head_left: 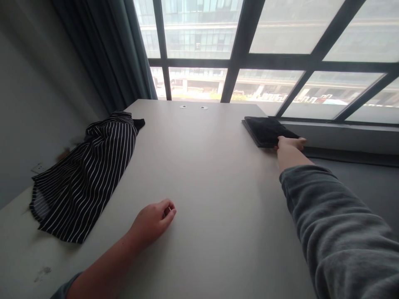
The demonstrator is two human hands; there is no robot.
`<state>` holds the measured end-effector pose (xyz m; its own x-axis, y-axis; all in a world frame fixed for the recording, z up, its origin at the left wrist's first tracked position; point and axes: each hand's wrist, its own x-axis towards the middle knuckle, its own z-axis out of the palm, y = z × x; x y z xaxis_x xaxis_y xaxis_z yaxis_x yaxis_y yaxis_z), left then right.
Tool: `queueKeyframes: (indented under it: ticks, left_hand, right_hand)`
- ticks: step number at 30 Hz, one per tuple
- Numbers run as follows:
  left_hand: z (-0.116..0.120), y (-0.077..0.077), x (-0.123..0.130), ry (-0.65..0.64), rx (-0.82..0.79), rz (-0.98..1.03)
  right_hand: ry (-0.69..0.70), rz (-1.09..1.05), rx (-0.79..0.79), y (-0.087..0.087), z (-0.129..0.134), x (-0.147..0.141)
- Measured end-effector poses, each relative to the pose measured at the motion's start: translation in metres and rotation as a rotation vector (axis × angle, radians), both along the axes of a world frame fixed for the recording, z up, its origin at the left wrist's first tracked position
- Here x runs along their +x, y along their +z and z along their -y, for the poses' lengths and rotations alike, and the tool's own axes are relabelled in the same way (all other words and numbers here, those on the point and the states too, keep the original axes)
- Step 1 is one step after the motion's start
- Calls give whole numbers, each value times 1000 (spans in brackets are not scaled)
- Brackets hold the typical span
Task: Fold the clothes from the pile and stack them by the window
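At the table's far right corner, my right hand point(289, 143) grips the near edge of a folded black cloth point(264, 129), its fingers partly hidden by the fabric. My left hand point(156, 220) hovers over or rests on the white table point(212, 178) near the middle, with its fingers curled and nothing seen in them. A black garment with white stripes point(93, 174) lies loosely spread along the left side of the table, apart from both hands.
Dark curtains point(106, 50) hang behind the striped garment. A large framed window point(237, 62) stands beyond the far edge. Two small round fittings point(183, 107) sit near that edge. A wall socket point(39, 168) is at the far left.
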<state>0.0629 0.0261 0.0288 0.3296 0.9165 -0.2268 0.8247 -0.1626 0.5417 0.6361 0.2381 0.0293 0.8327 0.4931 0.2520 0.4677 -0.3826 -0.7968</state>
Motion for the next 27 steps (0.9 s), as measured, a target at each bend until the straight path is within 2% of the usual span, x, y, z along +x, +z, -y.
queueKeyframes:
  ticks: [2, 3, 5, 9, 11, 13, 17, 18, 20, 22, 27]
  left_hand:
    - [0, -1, 0, 1, 18, 4]
    - [0, -1, 1, 1, 28, 10]
    - [0, -2, 0, -2, 44, 33]
    - [-2, -4, -1, 1, 63, 56]
    - [-3, -5, -1, 5, 80, 49]
    - [-4, -7, 0, -4, 104, 41]
    - [-4, -9, 1, -52, 169, 20]
    - [-4, -9, 1, -63, 185, 13]
    - [-4, -10, 1, -83, 215, 4]
    - [-3, -12, 1, -97, 236, 2]
    - [0, -18, 0, -114, 289, 8]
  right_hand:
    - [-40, 155, -130, -5, 9, -3]
    - [-12, 193, -181, -7, 13, -6]
    - [181, 285, -241, -15, 22, -16]
    - [339, 324, -127, -36, 53, -59]
    - [507, 352, -82, -47, 82, -90]
    - [749, 369, -64, -53, 121, -125]
    - [1200, 356, -118, -56, 206, -191]
    - [1265, 379, -140, -55, 223, -202]
    - [1331, 396, -187, -53, 249, -216]
    - [1351, 397, -234, -49, 261, -218]
    - [1361, 335, -255, -42, 261, -206]
